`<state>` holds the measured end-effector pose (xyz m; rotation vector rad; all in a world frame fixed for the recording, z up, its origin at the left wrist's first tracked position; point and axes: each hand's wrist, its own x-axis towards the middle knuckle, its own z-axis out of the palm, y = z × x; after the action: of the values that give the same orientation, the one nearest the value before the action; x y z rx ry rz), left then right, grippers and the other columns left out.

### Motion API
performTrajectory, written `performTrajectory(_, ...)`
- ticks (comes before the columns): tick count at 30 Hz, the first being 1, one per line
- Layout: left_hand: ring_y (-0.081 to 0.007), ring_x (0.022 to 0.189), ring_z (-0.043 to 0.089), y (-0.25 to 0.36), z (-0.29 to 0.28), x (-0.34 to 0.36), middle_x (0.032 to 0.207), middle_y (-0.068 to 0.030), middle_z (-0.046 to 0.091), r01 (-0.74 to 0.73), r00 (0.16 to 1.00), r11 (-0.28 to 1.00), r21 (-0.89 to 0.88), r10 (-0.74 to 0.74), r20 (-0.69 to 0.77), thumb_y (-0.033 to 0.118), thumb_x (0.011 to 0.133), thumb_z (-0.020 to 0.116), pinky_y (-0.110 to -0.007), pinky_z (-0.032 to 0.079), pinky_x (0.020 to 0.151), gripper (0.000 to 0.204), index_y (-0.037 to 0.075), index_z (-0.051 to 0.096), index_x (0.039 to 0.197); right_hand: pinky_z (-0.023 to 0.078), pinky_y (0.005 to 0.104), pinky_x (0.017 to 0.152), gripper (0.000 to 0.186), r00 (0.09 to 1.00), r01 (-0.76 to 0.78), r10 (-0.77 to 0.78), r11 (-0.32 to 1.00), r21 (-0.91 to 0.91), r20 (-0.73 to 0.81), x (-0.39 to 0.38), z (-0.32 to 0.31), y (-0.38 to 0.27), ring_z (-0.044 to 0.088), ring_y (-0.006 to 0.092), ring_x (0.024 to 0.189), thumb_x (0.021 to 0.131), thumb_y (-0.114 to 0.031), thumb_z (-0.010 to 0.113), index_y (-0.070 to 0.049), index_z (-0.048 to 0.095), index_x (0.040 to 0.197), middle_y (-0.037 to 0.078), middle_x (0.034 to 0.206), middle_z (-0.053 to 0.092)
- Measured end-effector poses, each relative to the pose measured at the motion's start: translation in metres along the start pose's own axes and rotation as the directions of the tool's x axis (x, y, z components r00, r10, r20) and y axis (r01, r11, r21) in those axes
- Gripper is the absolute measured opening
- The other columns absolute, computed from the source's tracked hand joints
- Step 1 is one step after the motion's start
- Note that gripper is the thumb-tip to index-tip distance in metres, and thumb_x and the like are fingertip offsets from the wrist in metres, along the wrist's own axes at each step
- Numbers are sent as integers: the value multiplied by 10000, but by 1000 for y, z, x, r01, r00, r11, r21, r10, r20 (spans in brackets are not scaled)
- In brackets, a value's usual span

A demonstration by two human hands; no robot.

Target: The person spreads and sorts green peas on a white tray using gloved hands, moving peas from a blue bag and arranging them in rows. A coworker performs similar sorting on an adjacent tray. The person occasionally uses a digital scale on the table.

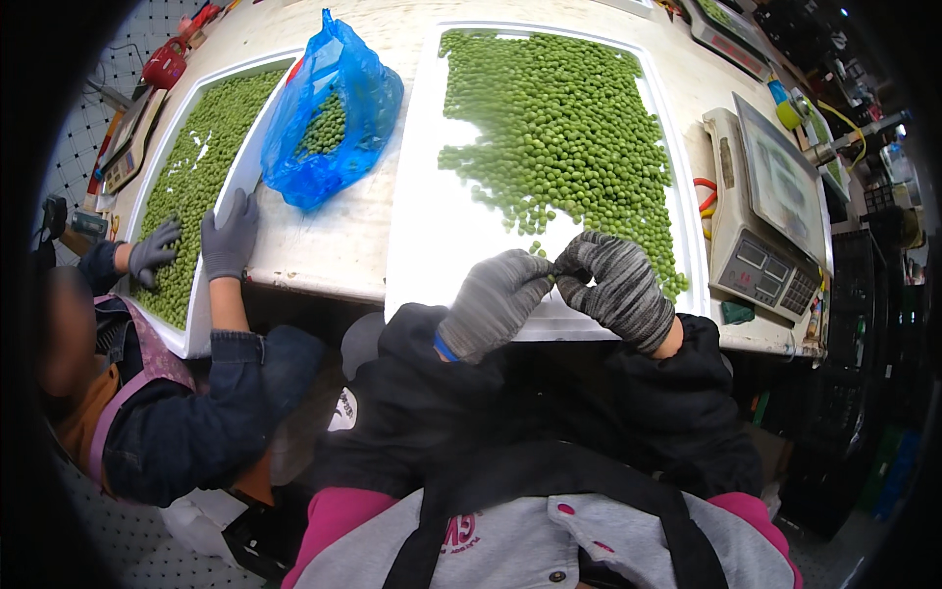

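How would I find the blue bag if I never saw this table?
Look at the long pale table holding two white trays of green peas. Between the trays lies the blue plastic bag, crumpled, with some peas inside. Nothing else there is bright blue and see-through.

Bright, even overhead light; glare on the white tray (pixel 422 196) and blue bag (pixel 334 108). Soft shadows under the table edge. Fisheye bends edges, corners black. Centre sharp.
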<state>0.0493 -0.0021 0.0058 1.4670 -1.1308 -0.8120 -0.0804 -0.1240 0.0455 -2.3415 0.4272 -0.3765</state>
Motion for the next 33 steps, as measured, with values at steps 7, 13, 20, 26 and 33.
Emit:
performTrajectory(7,-138,706,557,7,-2,2,785,-75,619,132,991,986,-107,-128,38,87,823,604,-258,450,637,163,-25,628,939,474,264,622,118,977,-142,178,954,266,-118,-19,-10,-3,581,153,674,730,36,609,4,629,841,73,777,602)
performTrajectory(13,-14,477,360,7,-4,5,638,62,487,339,936,897,-284,-352,2,152,849,582,-166,270,418,182,19,624,965,468,281,661,106,961,-266,276,873,408,36,-61,-25,-4,584,167,706,719,29,584,-2,621,814,88,750,585)
performTrajectory(20,-8,486,379,10,-3,3,642,47,513,374,905,836,-401,-424,-40,160,854,597,-160,278,426,143,20,626,848,488,335,725,123,926,-177,242,957,-231,290,-96,-24,3,601,280,787,720,-79,630,-49,641,839,99,804,616)
performTrajectory(26,-11,495,387,8,-4,2,647,37,521,387,903,821,-420,-430,-7,161,850,593,-151,279,437,153,12,626,854,487,309,745,158,909,-370,358,929,17,214,-103,-53,11,619,221,786,774,-97,625,-31,651,915,106,821,638)
performTrajectory(33,-27,499,387,5,-5,0,648,7,527,387,904,742,-548,-423,66,165,858,575,-159,260,417,152,17,609,866,400,368,923,408,905,-360,219,850,-384,-364,-89,-36,62,524,301,1064,834,-242,593,-8,533,1163,194,1137,553)
